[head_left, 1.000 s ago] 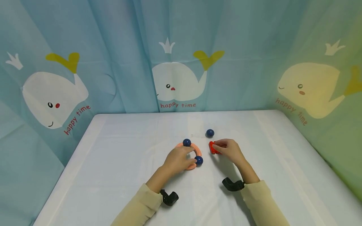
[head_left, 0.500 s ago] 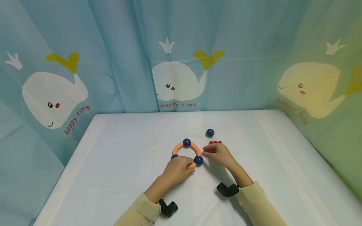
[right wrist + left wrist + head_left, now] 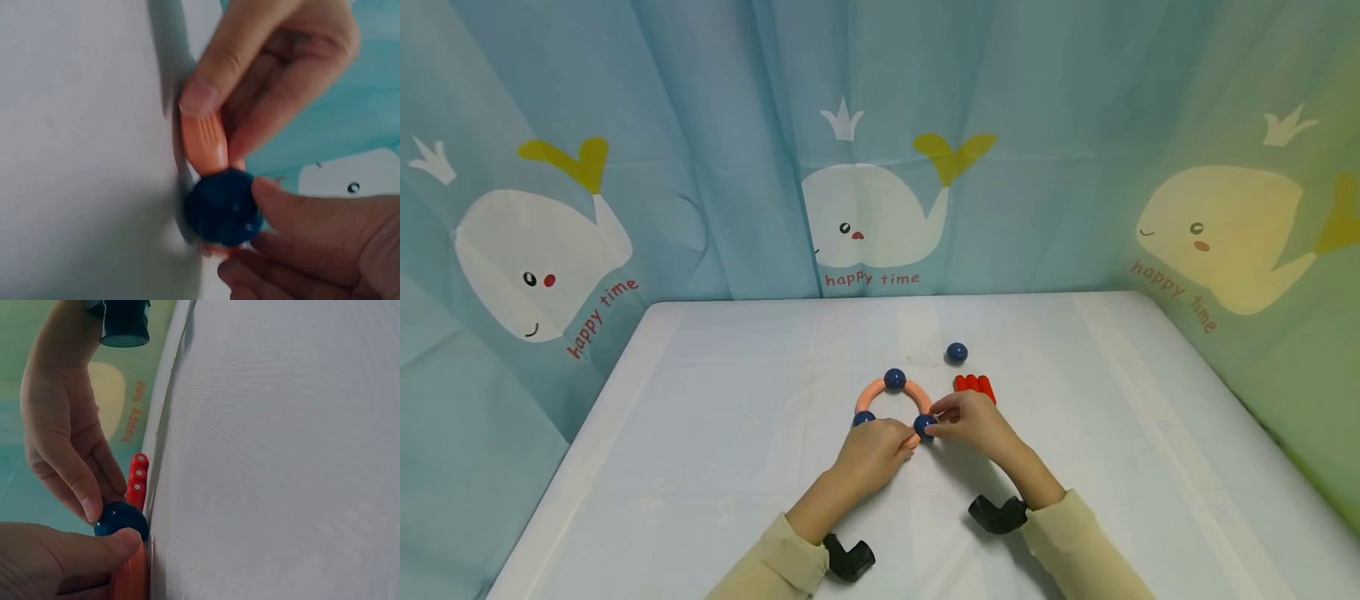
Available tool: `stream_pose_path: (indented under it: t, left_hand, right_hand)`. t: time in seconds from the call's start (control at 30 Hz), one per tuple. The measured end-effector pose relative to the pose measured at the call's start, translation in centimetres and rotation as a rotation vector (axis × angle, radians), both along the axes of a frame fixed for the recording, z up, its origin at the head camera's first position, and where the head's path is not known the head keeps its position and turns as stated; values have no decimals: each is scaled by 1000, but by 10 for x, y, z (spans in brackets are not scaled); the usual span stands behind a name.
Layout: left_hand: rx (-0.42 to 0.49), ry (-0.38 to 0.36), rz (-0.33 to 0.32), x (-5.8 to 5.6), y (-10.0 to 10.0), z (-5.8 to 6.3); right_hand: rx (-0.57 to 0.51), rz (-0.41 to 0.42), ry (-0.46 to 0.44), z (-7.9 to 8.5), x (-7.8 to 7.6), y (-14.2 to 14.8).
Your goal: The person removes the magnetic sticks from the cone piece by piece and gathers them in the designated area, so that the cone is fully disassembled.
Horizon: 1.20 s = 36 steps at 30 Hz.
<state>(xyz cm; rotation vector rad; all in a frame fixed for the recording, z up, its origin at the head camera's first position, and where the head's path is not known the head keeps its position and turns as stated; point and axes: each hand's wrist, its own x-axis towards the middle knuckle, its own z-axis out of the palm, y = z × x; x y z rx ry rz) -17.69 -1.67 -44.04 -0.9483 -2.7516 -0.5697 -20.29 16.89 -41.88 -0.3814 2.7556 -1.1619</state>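
Inside the far table edge (image 3: 1037,302), our left hand (image 3: 868,454) pinches an orange rod (image 3: 204,140), right hand (image 3: 973,425) a blue ball (image 3: 222,209); tugging could part them.

In front of you, a white-covered table (image 3: 715,358), rounded at its far corners, runs up to a pale blue curtain (image 3: 1045,225). You see it wrap left and right — softly creased, printed with whales (image 3: 872,212), crowns (image 3: 843,123) and red "happy time" lettering (image 3: 872,279) — turning yellow-green toward your right.
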Motion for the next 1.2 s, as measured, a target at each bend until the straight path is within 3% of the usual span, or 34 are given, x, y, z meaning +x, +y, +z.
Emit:
stream_pose_path:
  t: [0.17, 0.33, 0.63, 1.2]
  left_hand:
    - [19, 80, -1, 0, 0, -3]
    - [7, 94, -7, -2, -1, -4]
    - [10, 72, -28, -2, 0, -4]
    - [-8, 40, -29, 0, 1, -2]
  right_hand:
    - [69, -26, 38, 1, 6, -10]
    - [58, -17, 53, 2, 8, -14]
    - [71, -55, 55, 1, 4, -14]
    - [74, -36, 86, 0, 3, -10]
